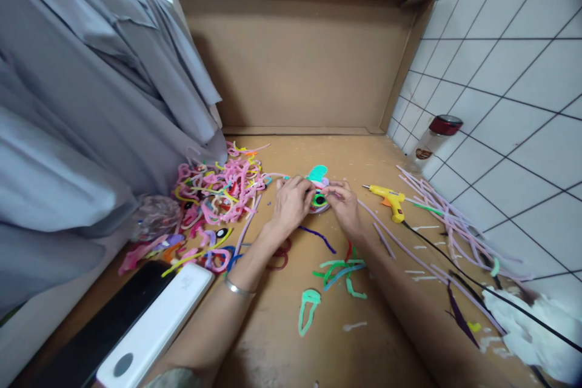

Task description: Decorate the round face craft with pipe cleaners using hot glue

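Observation:
Between my two hands is a small pipe-cleaner figure [321, 208] with a green-and-black eye [319, 199] and a teal rounded piece [317, 173] at its top. My left hand [292, 200] grips its left side, fingers bent and pressed together. Pinched fingers of my right hand [344, 203] meet a pinkish part at its upper right. The fingers partly hide the figure. Below it lie a dark blue pipe cleaner [322, 237], several green and blue pieces [340, 271], and a mint-green loop [310, 311].
A yellow glue gun [387, 200] lies right, its black cord running forward. Lilac pipe cleaners [441, 212] and white tissue [536, 327] are beyond. Left are a pink pipe-cleaner heap [227, 188] and a white device [157, 324]. A jar [434, 139] stands by the tiled wall; cardboard [300, 60] rises behind.

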`<state>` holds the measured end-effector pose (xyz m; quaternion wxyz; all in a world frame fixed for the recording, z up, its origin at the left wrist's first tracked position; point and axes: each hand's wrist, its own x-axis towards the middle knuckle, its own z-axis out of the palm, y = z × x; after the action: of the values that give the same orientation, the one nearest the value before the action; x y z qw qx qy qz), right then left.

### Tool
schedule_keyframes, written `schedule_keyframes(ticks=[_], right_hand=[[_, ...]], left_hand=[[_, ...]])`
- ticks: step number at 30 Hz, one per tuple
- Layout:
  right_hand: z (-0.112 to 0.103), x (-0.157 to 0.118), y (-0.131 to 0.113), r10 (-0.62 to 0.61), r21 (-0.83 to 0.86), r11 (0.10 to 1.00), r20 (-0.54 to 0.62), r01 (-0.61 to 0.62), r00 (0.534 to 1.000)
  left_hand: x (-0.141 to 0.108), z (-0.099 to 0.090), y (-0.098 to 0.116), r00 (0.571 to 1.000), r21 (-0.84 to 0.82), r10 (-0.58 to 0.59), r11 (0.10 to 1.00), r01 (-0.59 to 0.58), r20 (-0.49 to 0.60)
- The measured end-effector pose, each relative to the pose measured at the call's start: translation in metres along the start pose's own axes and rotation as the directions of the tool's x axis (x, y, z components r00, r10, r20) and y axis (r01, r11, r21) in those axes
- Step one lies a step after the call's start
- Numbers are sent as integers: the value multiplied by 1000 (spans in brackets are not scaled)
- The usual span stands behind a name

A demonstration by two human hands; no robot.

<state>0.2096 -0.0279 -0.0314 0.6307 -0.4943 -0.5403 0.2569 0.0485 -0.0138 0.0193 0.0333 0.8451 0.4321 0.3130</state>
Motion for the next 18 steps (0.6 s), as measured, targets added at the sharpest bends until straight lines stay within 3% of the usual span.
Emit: schedule_keyframes(ticks=[9,15,18], right_hand=[[2,-12,13,-151,-9,989,-70,151,986],[1,-11,15,-137,-17,991,-85,136,987],[0,-8,13,-63,51,997,-64,66,996]], left_hand=[[1,-2,1,1000,-39,-21,999,22,20],[1,-2,1,1000,-52,-18,998,19,20],[1,0,0,1000,-53,-16,998,16,3]])
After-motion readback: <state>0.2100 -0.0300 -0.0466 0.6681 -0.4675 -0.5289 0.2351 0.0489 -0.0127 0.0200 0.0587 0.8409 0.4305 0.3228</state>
